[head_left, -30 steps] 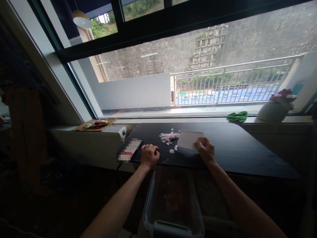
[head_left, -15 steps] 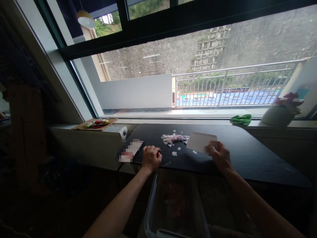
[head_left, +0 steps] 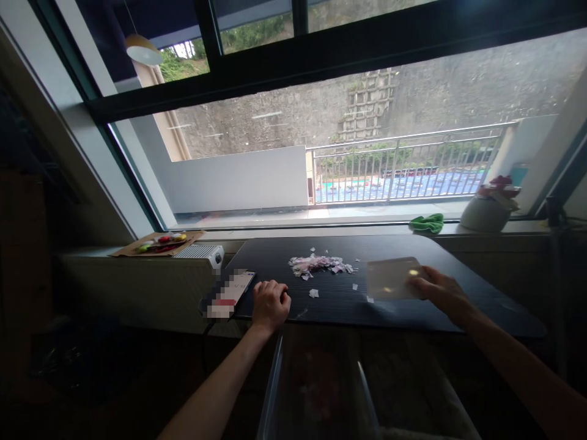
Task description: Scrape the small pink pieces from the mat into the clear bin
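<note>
My right hand (head_left: 440, 291) grips a flat, translucent plastic scraper (head_left: 389, 278) by its right end, thumb in front. The rounded rectangle is tilted above the right part of the dark table (head_left: 426, 250). To its left lies a loose heap of pinkish-white paper scraps (head_left: 318, 263), with a few single bits nearer the front, such as one white scrap (head_left: 313, 293). On the table's front edge rests my left hand (head_left: 270, 305), its fingers curled in; the palm is hidden. Just left of it lies a phone (head_left: 236, 290), partly blurred out.
Below the table edge stands a clear plastic bin (head_left: 271, 391) with indistinct reddish contents. A green cloth (head_left: 427, 223) and a pale pot (head_left: 486, 211) are on the windowsill. On the left, a board (head_left: 123, 249) with colourful items lies beside a white radiator top (head_left: 199, 253).
My right hand has moved right with the scraper, away from the heap of scraps. The left hand stays at the table edge. The camera view has shifted somewhat.
</note>
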{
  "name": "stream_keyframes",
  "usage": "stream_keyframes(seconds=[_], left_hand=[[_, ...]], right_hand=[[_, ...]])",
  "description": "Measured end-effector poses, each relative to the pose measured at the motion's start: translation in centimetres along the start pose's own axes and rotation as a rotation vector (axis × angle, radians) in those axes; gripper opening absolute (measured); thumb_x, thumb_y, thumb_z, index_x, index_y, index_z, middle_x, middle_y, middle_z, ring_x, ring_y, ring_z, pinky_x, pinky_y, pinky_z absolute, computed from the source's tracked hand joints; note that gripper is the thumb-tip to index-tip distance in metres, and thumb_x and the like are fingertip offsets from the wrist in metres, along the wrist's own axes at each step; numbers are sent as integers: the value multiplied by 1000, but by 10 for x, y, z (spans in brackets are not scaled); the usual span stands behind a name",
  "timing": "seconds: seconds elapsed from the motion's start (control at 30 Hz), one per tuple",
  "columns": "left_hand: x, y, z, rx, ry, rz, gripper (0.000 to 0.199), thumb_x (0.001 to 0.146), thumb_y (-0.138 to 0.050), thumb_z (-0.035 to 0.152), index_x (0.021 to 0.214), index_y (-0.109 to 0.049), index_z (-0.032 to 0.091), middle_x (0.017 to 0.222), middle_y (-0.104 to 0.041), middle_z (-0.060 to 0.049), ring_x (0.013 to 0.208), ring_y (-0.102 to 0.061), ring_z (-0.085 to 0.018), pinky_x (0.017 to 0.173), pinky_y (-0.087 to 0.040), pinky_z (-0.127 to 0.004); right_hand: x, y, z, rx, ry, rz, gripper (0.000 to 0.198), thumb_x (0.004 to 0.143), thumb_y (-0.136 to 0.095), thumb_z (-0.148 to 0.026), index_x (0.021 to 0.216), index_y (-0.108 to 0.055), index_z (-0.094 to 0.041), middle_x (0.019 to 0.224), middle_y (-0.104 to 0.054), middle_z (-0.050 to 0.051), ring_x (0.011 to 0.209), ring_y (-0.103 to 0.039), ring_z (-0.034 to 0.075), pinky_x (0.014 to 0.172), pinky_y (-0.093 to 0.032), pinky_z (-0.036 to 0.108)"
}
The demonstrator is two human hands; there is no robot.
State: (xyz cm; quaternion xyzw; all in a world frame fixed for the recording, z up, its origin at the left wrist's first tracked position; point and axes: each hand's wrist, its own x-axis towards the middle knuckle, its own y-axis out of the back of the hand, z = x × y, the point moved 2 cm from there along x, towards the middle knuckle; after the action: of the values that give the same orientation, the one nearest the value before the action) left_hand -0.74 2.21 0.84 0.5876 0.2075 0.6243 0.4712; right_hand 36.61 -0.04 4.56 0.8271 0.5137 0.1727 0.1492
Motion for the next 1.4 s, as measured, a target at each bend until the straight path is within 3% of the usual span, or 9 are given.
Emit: stream_keyframes(seconds=[0.27,0.4,0.5,0.77,0.93,1.0,1.13,1.3,1.4], left_hand=[[-1,-1,-5,27,-44,41,21,80,-48,20,85,-68,21,83,-67,-5,86,-60,-24,94,-38,-46],[0,-1,-6,35,-61,37,22,80,-47,22,85,-68,20,82,-67,-5,86,-60,-24,93,-38,-45],[1,0,-7,33,-58,33,22,81,-47,22,86,-68,21,82,-67,-5,87,-60,-24,93,-38,-45],[1,1,-7,38,-74,40,24,80,-46,23,86,-68,20,81,-67,-5,85,-60,-24,94,-38,-45],[1,2,-6,49,-77,47,23,80,-46,23,87,-68,21,82,-68,-5,86,-59,-24,94,-38,-44],[1,1,-7,51,-74,41,23,80,-46,23,87,-68,21,83,-68,-5,86,-59,-24,94,-37,-45],[1,1,-8,48,-74,43,23,80,-46,24,85,-68,22,83,-68,-5,86,-59,-24,93,-37,-44],[1,2,-8,50,-72,11,25,82,-44,24,87,-68,20,84,-68,-5,86,-60,-24,93,-37,-44],[1,2,-9,62,-77,12,25,82,-43,24,87,-68,20,84,-68,-5,87,-60,-25,94,-37,-45]], right_hand=[[22,-33,-1,254,-96,-130,17,62,-66,-16,79,-65,-19,74,-71,2,65,-65,16,61,-54,26],[24,-16,18,264,-132,-268,19,61,-69,-14,78,-68,-18,74,-73,2,65,-66,16,62,-54,26],[25,-2,22,285,-128,-276,18,61,-71,-14,79,-68,-19,75,-73,2,65,-66,16,62,-54,25],[24,-41,-7,401,-105,-356,22,61,-73,-7,79,-67,-17,76,-73,1,67,-66,14,67,-55,25],[20,-22,-2,371,-123,-521,25,58,-77,-10,81,-68,-15,76,-73,1,68,-67,14,68,-55,24],[19,-5,5,351,-114,-504,27,58,-78,-14,84,-69,-16,79,-74,2,69,-68,15,66,-55,24],[18,18,17,314,-75,-295,23,61,-76,-19,83,-68,-18,81,-73,3,68,-67,16,65,-54,26],[12,19,25,237,-123,-103,14,64,-69,-14,76,-67,-19,73,-71,1,64,-65,16,60,-53,24],[9,12,24,277,-148,-80,16,64,-68,-12,78,-66,-18,72,-71,1,64,-65,15,61,-53,24]])
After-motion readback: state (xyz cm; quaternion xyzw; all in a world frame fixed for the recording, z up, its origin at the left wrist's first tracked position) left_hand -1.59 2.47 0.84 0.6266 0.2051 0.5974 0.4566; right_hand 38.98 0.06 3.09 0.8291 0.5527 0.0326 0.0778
